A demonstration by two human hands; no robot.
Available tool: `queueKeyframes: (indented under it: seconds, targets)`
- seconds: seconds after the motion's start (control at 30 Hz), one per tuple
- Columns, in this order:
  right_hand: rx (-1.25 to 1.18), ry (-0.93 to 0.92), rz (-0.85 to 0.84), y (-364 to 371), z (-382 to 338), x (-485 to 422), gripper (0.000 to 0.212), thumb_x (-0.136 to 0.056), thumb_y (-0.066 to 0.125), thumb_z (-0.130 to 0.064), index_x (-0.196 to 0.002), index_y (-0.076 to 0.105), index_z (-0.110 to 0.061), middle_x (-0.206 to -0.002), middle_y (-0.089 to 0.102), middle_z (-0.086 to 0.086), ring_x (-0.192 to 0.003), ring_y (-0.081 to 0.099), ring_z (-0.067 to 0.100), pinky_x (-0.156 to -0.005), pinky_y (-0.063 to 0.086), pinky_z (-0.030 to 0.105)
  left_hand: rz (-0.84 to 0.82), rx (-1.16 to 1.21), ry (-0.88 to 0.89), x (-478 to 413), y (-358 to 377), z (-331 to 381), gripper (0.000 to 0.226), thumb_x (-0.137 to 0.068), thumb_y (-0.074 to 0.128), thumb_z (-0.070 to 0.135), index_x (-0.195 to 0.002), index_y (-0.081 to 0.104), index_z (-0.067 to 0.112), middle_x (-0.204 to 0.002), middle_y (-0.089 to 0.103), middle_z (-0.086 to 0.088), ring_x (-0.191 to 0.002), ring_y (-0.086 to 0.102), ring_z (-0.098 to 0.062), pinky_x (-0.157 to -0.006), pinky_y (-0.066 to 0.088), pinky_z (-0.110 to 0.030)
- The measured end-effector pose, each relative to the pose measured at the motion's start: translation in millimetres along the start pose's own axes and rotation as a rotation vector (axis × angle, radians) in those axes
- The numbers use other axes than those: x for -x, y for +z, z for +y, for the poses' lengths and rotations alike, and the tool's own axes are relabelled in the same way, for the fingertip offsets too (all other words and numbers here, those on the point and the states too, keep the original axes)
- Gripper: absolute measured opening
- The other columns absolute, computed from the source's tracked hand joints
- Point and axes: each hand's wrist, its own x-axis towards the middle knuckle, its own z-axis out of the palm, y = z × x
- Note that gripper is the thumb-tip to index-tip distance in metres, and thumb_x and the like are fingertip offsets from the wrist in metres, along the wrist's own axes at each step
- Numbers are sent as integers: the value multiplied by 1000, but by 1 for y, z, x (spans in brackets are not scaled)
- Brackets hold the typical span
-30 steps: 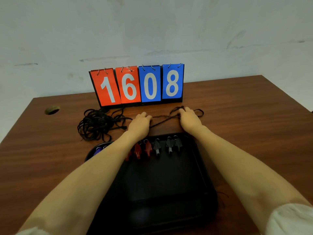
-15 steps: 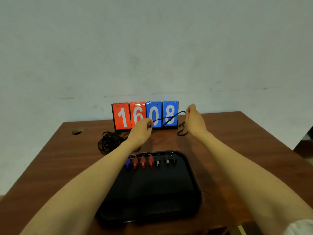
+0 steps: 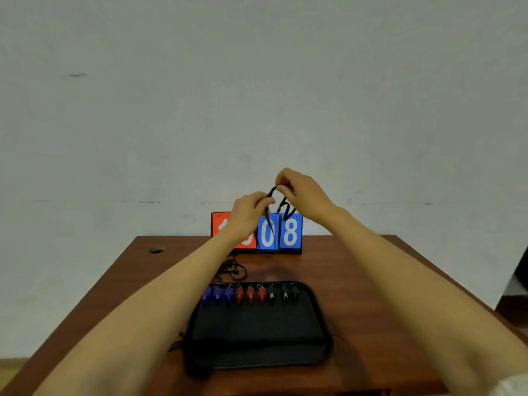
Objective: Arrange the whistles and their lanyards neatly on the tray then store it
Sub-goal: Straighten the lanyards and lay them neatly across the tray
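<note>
Nine small plastic whistles (image 3: 250, 294), three blue, three red and three black, lie in a straight row along the far edge of the black rectangular tray (image 3: 257, 327) on the brown wooden table (image 3: 357, 281), so that part looks done. The lanyards remain. The left hand (image 3: 248, 210) and right hand (image 3: 303, 192), raised in front of the red-and-blue flip scoreboard (image 3: 290, 232), each pinch one thin black cord lanyard (image 3: 271, 192) between curled fingertips, its ends dangling. A tangle of black cords (image 3: 233, 268) lies on the table just behind the tray. None shows clearly on the dark tray, and storing it comes last.
</note>
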Motion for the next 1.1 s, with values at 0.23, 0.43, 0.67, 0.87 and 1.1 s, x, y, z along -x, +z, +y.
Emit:
queueKeyframes:
  seconds: [0.23, 0.43, 0.67, 0.87, 1.1]
  targets:
    - [254, 84, -170, -8, 9, 24, 25, -100, 43, -24, -113, 59, -11, -109, 63, 7, -89, 57, 22, -73, 45, 32, 173, -48, -140, 9, -34, -14, 29, -100, 40, 19, -106, 62, 2, -94, 64, -5, -81, 58, -16, -61, 42, -15]
    - [119, 172, -162, -9, 10, 32, 22, -96, 51, -21, -109, 64, -9, -110, 65, 7, -78, 55, 13, -75, 44, 27, 30, -49, -234, 19, -39, -25, 25, -100, 40, 19, -100, 60, 3, -77, 62, -1, -60, 56, -9, -54, 41, -16]
    - [48, 246, -69, -10, 17, 35, 32, -95, 44, -6, -123, 59, -8, -122, 62, 9, -108, 59, 23, -90, 45, 27, -23, -133, -297, 28, -38, -40, 27, -100, 39, 20, -102, 61, 4, -85, 61, -7, -63, 53, -13, -51, 38, -18]
    - [44, 201, 0, -10, 24, 38, 23, -97, 46, -8, -108, 66, -6, -107, 69, 11, -97, 66, 24, -87, 51, 35, -274, -339, -358, 40, -39, -42, 32, -99, 38, 9, -124, 56, 0, -125, 59, -16, -102, 57, -27, -85, 46, -32]
    - [38, -137, 72, -6, -5, 27, 22, -98, 48, -12, -111, 65, -7, -110, 68, 5, -99, 63, 19, -86, 46, 21, -225, 193, -223, 30, -11, 7, 50, -96, 51, 30, -142, 36, 19, -134, 53, 1, -123, 50, -16, -104, 40, -33]
